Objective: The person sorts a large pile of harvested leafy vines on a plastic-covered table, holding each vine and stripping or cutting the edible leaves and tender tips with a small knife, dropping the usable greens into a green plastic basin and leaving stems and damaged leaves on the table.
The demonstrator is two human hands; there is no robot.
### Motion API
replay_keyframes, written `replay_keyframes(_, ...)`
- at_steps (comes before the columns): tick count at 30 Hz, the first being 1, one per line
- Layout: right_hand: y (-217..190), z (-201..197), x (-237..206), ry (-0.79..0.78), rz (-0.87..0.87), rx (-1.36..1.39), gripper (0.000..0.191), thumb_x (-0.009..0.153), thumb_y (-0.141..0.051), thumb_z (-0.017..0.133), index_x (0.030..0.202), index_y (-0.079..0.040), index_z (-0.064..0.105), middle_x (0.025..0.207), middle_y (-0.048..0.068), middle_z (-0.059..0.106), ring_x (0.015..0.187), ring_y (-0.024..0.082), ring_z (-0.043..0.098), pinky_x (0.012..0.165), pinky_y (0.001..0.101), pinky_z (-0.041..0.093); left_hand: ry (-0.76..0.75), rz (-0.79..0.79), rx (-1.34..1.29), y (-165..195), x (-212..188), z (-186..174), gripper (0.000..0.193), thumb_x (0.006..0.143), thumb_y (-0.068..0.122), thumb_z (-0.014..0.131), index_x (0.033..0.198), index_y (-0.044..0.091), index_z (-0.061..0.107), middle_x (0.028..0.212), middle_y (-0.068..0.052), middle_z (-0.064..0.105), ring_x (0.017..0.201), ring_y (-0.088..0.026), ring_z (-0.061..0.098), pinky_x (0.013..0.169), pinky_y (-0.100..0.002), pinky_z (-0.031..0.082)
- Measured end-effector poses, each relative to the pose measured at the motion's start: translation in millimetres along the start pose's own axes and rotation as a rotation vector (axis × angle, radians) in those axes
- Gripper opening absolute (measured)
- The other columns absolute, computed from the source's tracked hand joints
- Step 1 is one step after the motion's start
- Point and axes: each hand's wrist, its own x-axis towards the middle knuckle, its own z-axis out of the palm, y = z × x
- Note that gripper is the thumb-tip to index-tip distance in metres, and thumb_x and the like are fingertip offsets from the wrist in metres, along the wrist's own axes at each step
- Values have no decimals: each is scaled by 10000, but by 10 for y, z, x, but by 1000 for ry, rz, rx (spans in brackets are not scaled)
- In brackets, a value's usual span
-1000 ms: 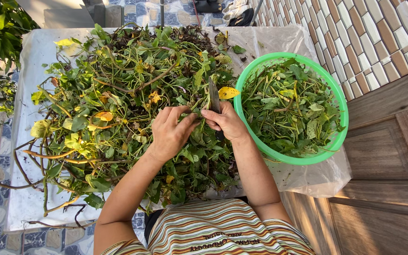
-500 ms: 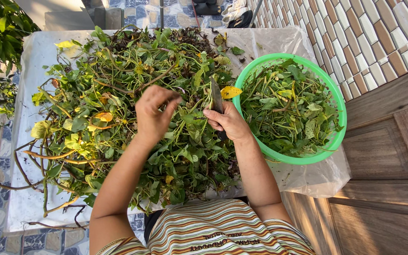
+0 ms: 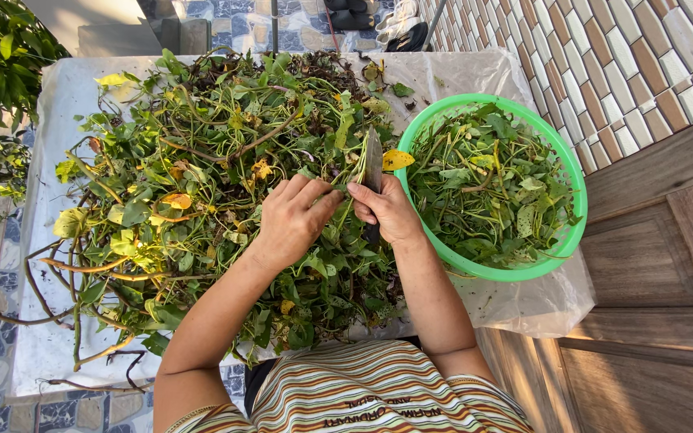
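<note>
Two hands meet over the middle of the greens. Right hand (image 3: 387, 210) is closed around a knife (image 3: 373, 164); its handle is hidden inside the fist and only the dark blade shows, pointing away from the person, its edge hard to make out against the leaves. Left hand (image 3: 294, 218) lies palm down just beside it, fingers curled onto a thin green stem (image 3: 345, 175) that runs up alongside the blade; how firmly it pinches the stem cannot be told, since the fingertips sink among leaves. A yellow leaf (image 3: 397, 159) sits just right of the blade, near the bowl's rim.

Outward, the pile (image 3: 202, 184) of leafy vines, green with some yellowed leaves, covers most of the worktop (image 3: 50, 104), which is spread with a pale plastic sheet. Stems trail off its left edge. To the right stands a green bowl (image 3: 575, 200) full of picked leaves and stems, its near rim partly hidden behind the right wrist. The person's striped shirt (image 3: 362, 393) is cut off at the bottom edge.

Half a second ago the left hand was raised higher over the pile, apart from the right; it has since come down and closed in beside the knife. The right hand, knife and bowl have kept their places.
</note>
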Motion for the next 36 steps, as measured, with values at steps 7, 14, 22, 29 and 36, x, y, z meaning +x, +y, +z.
replay_keyframes(7,-5,-1,-43,-42,5,-43,96,997,-161,686,955,-76,673,660,-57,514,530,35,432,440,205,333,18,-222,-220,-125,7,75,157,864,94,831,980,57,731,972,-49,689,851,-193,670,709,-322,563)
replay_keyframes(14,-127,-34,-131,-153,10,-283,170,1012,-175,700,886,-62,674,658,-58,515,543,31,414,479,226,329,46,-643,-306,-731,214,122,106,964,117,787,1019,61,716,1017,-75,719,904,-196,723,789,-343,605)
replay_keyframes(22,-345,13,-281,-216,-24,-668,172,995,-155,715,892,-25,669,721,-82,502,678,34,399,603,233,363,-298,-402,259,-916,667,195,872,774,67,765,1577,90,428,1663,-261,171,1517,-438,137,1181,-645,159)
replay_keyframes(29,-501,-239,-254,-84,-31,-704,89,956,-127,730,970,-39,721,745,-62,578,668,43,469,586,227,392,-538,-31,-358,-543,804,48,352,883,230,758,1205,112,682,1265,-120,652,1321,-304,521,1173,-610,237)
replay_keyframes(36,-757,-451,-403,281,-355,-434,542,1085,-373,516,1546,-96,448,964,-15,589,769,51,552,615,207,451,-62,-294,-429,-857,584,268,126,1027,99,674,1056,-19,704,922,-156,696,802,-294,668,728,-394,535)
